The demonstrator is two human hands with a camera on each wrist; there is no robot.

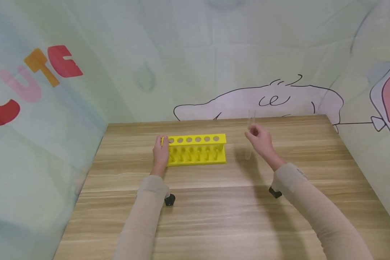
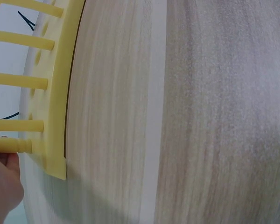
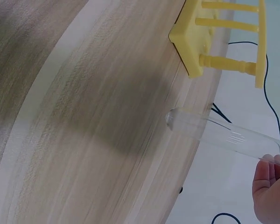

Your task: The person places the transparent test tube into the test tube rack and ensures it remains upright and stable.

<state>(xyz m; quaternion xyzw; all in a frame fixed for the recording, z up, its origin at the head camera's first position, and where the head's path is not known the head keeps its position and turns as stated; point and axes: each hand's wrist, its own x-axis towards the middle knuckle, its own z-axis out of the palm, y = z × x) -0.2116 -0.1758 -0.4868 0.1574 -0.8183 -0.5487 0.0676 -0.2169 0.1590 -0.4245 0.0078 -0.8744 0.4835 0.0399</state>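
Observation:
A yellow test tube rack (image 1: 196, 162) stands on the table, with a row of round holes along its upper shelf and pegs on its base. At the rack's left end my left hand (image 1: 161, 151) grips it, the fingers over the upper shelf; in the left wrist view the hand (image 2: 4, 184) is by the end post. To the right of the rack, my right hand (image 1: 260, 140) pinches a clear glass test tube (image 1: 251, 115) near its upper part. The tube (image 3: 224, 135) is upright, its rounded bottom downward and apart from the rack. No tubes show in the rack's holes.
The wood-grain table (image 1: 214, 216) has its back edge just behind the rack. A printed cloth (image 1: 188, 65) with cartoon drawings and letters hangs behind and at both sides. Dark wrist devices (image 1: 170, 199) show under the sleeves.

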